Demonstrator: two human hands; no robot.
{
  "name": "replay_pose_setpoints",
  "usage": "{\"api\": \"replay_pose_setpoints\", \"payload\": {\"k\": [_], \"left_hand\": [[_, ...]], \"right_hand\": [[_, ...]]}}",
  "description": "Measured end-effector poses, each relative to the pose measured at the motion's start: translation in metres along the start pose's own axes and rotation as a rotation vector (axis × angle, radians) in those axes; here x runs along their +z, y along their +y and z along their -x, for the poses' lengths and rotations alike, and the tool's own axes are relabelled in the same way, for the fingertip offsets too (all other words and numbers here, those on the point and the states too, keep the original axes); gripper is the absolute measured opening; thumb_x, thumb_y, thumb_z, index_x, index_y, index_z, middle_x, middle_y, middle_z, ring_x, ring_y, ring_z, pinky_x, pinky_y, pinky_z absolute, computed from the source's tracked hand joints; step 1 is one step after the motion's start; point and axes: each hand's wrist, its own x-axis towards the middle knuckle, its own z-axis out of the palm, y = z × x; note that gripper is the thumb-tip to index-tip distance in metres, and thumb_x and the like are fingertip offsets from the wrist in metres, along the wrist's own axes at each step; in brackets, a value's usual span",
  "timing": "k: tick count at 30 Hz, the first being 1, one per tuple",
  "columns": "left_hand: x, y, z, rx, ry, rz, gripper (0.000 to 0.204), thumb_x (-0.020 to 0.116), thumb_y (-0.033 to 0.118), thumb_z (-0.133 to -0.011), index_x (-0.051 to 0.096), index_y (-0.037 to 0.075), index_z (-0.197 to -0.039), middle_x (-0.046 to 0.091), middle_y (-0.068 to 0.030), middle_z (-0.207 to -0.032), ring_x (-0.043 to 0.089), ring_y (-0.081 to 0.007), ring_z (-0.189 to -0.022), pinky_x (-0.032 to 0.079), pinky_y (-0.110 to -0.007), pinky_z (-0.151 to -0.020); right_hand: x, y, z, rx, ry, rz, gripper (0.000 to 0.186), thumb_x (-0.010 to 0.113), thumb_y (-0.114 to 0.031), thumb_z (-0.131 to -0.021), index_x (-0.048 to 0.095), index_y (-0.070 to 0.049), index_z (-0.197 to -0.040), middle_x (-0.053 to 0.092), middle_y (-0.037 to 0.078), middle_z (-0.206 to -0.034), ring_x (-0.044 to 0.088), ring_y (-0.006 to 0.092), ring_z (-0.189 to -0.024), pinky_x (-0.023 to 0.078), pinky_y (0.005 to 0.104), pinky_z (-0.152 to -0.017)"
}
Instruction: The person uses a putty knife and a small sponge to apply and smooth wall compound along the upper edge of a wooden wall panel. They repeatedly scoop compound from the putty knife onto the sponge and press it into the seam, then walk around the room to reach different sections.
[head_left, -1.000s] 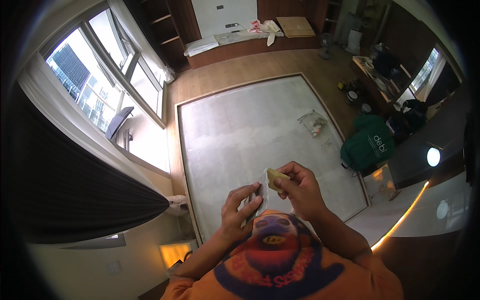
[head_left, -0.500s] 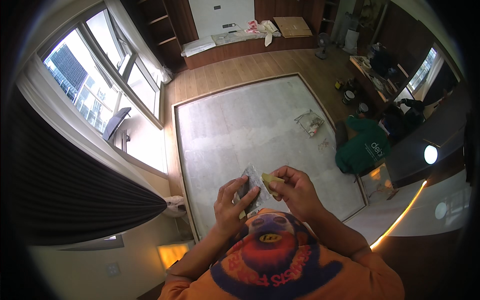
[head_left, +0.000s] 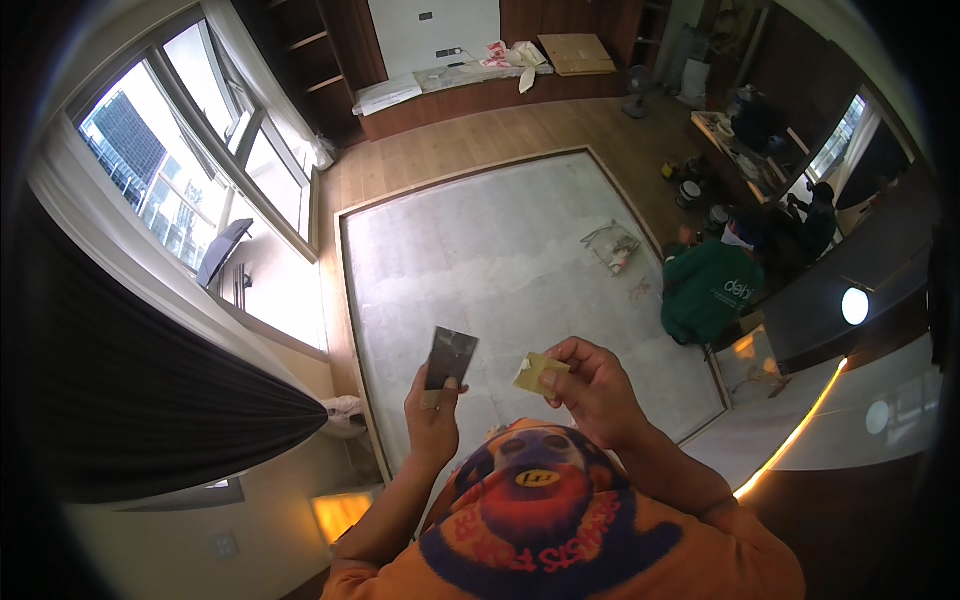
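Observation:
My left hand (head_left: pixel 433 415) grips a dark grey, flat rectangular plate (head_left: pixel 452 358) with pale smears near its upper edge. The thumb lies on its face and the fingers are mostly hidden behind it. To the right, my right hand (head_left: pixel 592 385) pinches a small yellow flat piece (head_left: pixel 535 371), like a plastic spreader, between thumb and fingers. A whitish patch shows at its upper left corner. The plate and the yellow piece are apart, both held up in front of my chest.
Beyond my hands lies a wood-framed pale grey panel (head_left: pixel 480 245) with a wire-like tangle (head_left: pixel 612 248) on it. A person in a green top (head_left: pixel 712 290) crouches at its right edge near several buckets (head_left: pixel 688 194). A window (head_left: pixel 190 150) and dark curtain (head_left: pixel 150 380) stand left.
My hands have drawn apart; the left moved left with the dark plate, now tilted upright. The yellow piece has turned flatter toward view. The person in green has shifted slightly.

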Motion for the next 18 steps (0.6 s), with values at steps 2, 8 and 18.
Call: {"api": "replay_pose_setpoints", "payload": {"k": [2, 8, 18], "left_hand": [[0.000, 0.015, 0.005, -0.224, -0.077, 0.470, 0.033, 0.055, 0.004, -0.098, 0.058, -0.001, -0.131, 0.064, -0.0166, -0.122, 0.068, -0.0294, -0.104, 0.061, -0.043, -0.080], [0.007, 0.067, 0.014, -0.587, -0.072, 1.046, 0.033, 0.058, 0.016, -0.098, 0.057, 0.005, -0.129, 0.072, -0.0096, -0.107, 0.073, -0.0237, -0.092, 0.061, -0.036, -0.069], [0.013, 0.075, 0.016, -0.604, -0.250, 1.224, 0.036, 0.057, 0.015, -0.097, 0.056, 0.005, -0.132, 0.071, -0.0106, -0.110, 0.073, -0.0222, -0.090, 0.058, -0.032, -0.061]], "right_hand": [[-0.001, -0.004, -0.004, -0.099, 0.049, 0.057, 0.012, 0.067, -0.001, -0.096, 0.063, 0.000, -0.107, 0.069, 0.007, -0.098, 0.059, 0.0087, -0.078, 0.051, 0.0248, -0.070], [0.006, -0.013, -0.011, -0.398, 0.153, 0.342, 0.018, 0.072, 0.001, -0.093, 0.065, 0.000, -0.110, 0.071, 0.008, -0.101, 0.065, 0.0109, -0.085, 0.054, 0.0250, -0.075], [0.005, -0.018, -0.008, -1.177, -0.017, 1.005, 0.043, 0.076, 0.012, -0.064, 0.075, -0.008, -0.102, 0.070, 0.007, -0.095, 0.071, 0.0209, -0.079, 0.058, 0.0302, -0.064]]}}
